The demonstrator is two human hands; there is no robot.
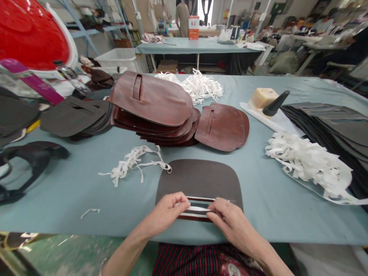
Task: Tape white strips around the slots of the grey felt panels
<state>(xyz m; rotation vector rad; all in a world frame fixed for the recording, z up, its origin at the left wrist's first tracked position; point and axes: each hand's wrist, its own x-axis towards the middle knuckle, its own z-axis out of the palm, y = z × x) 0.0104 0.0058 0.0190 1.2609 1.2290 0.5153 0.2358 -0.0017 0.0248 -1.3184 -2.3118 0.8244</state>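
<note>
A dark grey leather panel (201,176) with rounded corners lies flat near the table's front edge. Its slot, close to the near edge, shows reddish-brown edges and white strips along it. A narrow white strip (198,209) is stretched across the slot. My left hand (169,211) pinches the strip's left end between thumb and fingers. At the other end my right hand (227,214) has its thumb and fingers closed on the strip. Loose white strip scraps (129,165) lie just beyond, to the left of the panel.
Brown leather panels (155,99) are stacked behind, beside a smaller brown pile (221,126). At right lie a heap of white strips (310,161), black panels (339,126) and a yellowish block with a black tool (276,103). Grey panels (74,115) sit at left on the table (86,207).
</note>
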